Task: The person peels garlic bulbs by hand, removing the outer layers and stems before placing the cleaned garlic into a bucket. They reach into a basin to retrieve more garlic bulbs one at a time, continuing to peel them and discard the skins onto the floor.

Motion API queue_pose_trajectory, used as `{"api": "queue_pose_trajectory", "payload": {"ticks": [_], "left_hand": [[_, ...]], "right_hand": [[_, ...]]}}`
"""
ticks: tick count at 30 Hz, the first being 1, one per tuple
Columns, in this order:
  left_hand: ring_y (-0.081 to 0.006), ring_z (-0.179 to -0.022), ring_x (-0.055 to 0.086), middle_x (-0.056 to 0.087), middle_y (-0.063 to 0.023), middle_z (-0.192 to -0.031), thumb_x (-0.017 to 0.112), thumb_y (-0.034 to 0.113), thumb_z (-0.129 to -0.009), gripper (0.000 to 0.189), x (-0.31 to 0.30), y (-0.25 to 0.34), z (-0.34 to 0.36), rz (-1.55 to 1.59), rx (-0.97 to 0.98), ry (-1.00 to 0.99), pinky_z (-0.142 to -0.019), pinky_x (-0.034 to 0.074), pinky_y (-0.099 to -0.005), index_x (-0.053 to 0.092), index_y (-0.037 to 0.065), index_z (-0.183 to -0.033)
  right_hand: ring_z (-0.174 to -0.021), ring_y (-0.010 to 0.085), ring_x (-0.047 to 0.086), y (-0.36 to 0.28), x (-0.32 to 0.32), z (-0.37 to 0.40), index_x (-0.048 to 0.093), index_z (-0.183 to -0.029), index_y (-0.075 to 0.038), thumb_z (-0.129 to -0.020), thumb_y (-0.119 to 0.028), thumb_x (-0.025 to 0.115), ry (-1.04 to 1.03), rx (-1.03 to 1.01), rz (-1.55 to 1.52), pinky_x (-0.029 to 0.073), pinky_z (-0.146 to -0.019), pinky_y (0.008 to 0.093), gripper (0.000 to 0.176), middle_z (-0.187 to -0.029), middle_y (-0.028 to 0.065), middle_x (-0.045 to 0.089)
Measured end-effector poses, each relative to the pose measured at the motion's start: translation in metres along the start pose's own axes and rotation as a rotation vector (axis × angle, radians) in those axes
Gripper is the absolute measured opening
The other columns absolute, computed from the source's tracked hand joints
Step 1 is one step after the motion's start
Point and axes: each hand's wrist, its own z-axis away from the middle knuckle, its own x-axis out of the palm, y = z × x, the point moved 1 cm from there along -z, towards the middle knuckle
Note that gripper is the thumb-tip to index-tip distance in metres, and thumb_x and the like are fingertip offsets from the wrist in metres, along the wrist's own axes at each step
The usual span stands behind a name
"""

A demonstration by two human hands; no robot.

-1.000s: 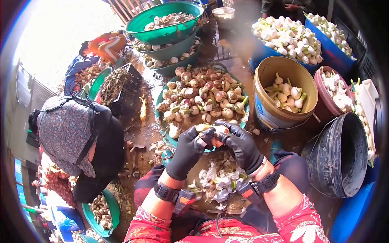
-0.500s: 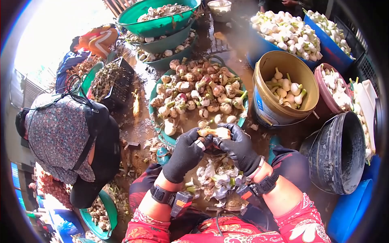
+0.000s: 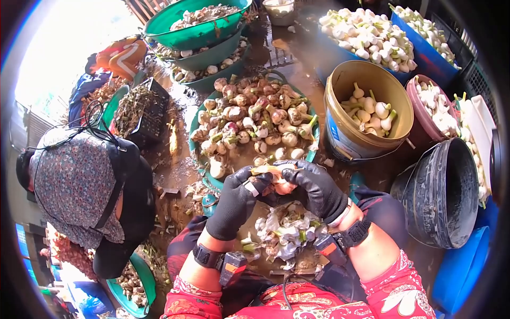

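Observation:
Both my hands wear dark gloves and meet in front of my body, over the near rim of a green basin (image 3: 212, 182). A pinkish-tan garlic bulb (image 3: 282, 186) with a short stem is between them. My left hand (image 3: 238, 199) is closed at its stem side, with a pale band across a finger. My right hand (image 3: 320, 192) curls around the bulb's other side; the fingertips are partly hidden. Beyond them, the basin holds many unpeeled, brownish bulbs (image 3: 239, 111). Below my hands lies a heap of whitish peeled skins (image 3: 287, 231).
A tan bucket (image 3: 334, 101) with peeled bulbs stands to the right, near a black bucket (image 3: 435, 199). Blue tubs (image 3: 326, 58) of white bulbs are at the back right. Stacked green basins (image 3: 212, 29) stand at the back. A crouching person (image 3: 79, 186) is close on the left.
The bulb has turned in my hands, its rounder pinkish side now facing up, and my right fingers have moved over it. The whole view has shifted slightly.

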Motion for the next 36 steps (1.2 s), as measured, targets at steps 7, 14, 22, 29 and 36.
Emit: {"api": "queue_pose_trajectory", "payload": {"ticks": [7, 14, 22, 29, 36], "left_hand": [[-0.0186, -0.075, 0.063, 0.065, -0.0104, -0.085, 0.053, 0.007, -0.090, 0.015, -0.001, -0.004, 0.001, 0.001, -0.036, -0.102, -0.064, 0.051, -0.0300, 0.063, -0.002, -0.098], [-0.0163, -0.076, 0.060, 0.064, -0.0084, -0.088, 0.051, 0.013, -0.090, 0.020, 0.005, 0.008, 0.008, 0.683, -0.152, -0.250, -0.067, 0.049, -0.0274, 0.060, 0.000, -0.103], [-0.0150, -0.086, 0.060, 0.064, -0.0054, -0.094, 0.063, 0.005, -0.083, 0.033, -0.018, 0.000, 0.000, -0.010, 0.010, 0.132, -0.080, 0.049, -0.0313, 0.057, 0.001, -0.116], [-0.0151, -0.088, 0.063, 0.066, -0.0072, -0.096, 0.062, 0.008, -0.084, 0.031, 0.003, 0.025, 0.007, 0.153, -0.068, 0.004, -0.081, 0.049, -0.0292, 0.059, -0.003, -0.112], [-0.0197, -0.074, 0.065, 0.067, -0.0112, -0.083, 0.057, 0.020, -0.090, 0.024, -0.006, 0.008, 0.006, -0.015, -0.021, -0.004, -0.073, 0.052, -0.0325, 0.061, -0.003, -0.097]], "right_hand": [[-0.080, 0.0174, 0.058, 0.009, -0.005, -0.002, 0.055, -0.105, 0.002, -0.096, -0.029, 0.041, -0.202, -0.064, -0.207, 0.052, -0.076, 0.0359, 0.036, -0.092, 0.0070, 0.058], [-0.079, 0.0134, 0.052, 0.016, -0.012, -0.004, 0.055, -0.105, 0.000, -0.094, -0.032, 0.046, -0.210, -0.096, -0.262, 0.045, -0.074, 0.0291, 0.035, -0.090, 0.0040, 0.056], [-0.087, 0.0174, 0.054, -0.009, -0.015, 0.001, 0.054, -0.100, -0.002, -0.090, -0.030, 0.054, -0.214, -0.180, -0.295, 0.046, -0.083, 0.0339, 0.030, -0.094, 0.0062, 0.056], [-0.099, 0.0125, 0.056, -0.018, -0.011, 0.010, 0.051, -0.122, 0.002, -0.091, -0.010, 0.055, -0.008, -0.156, -0.011, 0.045, -0.089, 0.0267, 0.034, -0.107, 0.0063, 0.060], [-0.097, 0.0095, 0.056, -0.015, -0.020, 0.011, 0.051, -0.124, 0.001, -0.088, -0.008, 0.061, 0.093, -0.172, 0.216, 0.045, -0.087, 0.0249, 0.038, -0.107, 0.0039, 0.060]]}}
